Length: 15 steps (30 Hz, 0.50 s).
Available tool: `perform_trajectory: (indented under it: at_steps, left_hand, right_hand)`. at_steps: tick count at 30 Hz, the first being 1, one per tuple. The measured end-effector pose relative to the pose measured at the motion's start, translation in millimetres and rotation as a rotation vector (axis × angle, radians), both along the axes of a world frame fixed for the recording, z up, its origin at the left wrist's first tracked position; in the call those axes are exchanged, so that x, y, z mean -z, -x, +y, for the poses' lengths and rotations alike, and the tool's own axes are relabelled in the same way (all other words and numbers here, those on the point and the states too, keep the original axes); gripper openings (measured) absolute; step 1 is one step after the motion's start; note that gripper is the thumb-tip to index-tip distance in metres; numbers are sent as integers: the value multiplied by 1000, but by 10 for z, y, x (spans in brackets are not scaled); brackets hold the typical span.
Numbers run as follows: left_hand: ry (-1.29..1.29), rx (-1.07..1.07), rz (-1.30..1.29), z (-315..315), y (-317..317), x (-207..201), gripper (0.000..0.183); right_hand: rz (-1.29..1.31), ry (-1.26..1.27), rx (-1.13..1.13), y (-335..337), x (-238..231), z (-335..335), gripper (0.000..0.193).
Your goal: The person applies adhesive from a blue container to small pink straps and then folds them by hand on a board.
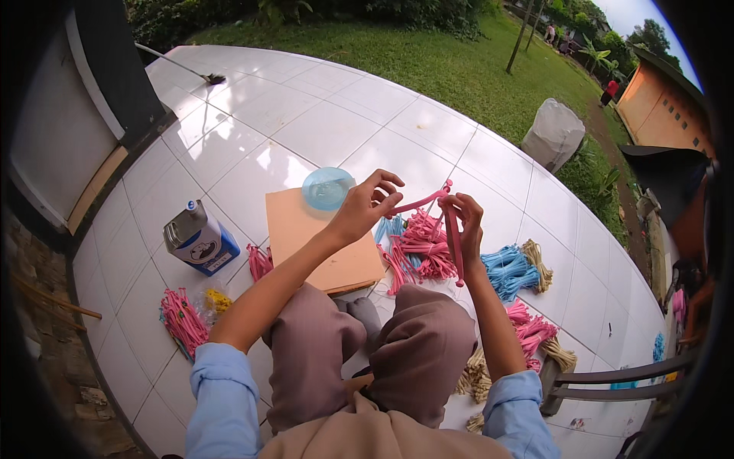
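Note:
A thin pink strap [417, 204] with a knobbed end stretches between my two hands, above the tiled floor. My left hand [368, 203] pinches one stretch of it between thumb and forefinger, its other fingers loosely curled. Higher up by the knob, my right hand [465, 217] has its fingers closed on the strap, and pink lengths hang down below them. Under my hands lies a pile of pink strap bundles [428, 245], with some light blue strands [390, 228] beside it. What the strap is made of I cannot make out.
A blue translucent bowl [327, 189] rests on a cardboard sheet [306, 245] before my knees. A blue-white tin [202, 239] stands left. Blue bundles [508, 271], beige bundles [537, 264] and pink bundles [534, 333] lie right, near a dark chair [612, 382]. A broom [214, 79] lies farther off.

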<state>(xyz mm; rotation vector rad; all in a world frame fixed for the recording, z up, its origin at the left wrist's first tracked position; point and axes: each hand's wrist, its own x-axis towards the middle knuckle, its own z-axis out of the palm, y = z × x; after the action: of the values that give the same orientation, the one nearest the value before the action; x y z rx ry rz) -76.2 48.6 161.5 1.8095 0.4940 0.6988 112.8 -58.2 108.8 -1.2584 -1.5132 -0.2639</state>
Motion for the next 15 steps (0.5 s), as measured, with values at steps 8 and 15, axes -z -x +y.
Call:
perform_trajectory:
  at_steps: [8, 15]
  left_hand:
    - [-248, 108, -226, -363, 195, -983, 47]
    - [-374, 202, -330, -673, 311, -1178, 36]
  right_hand:
    - [-723, -213, -129, 171, -1297, -512, 35]
    - [-652, -321, -284, 604, -1473, -589, 32]
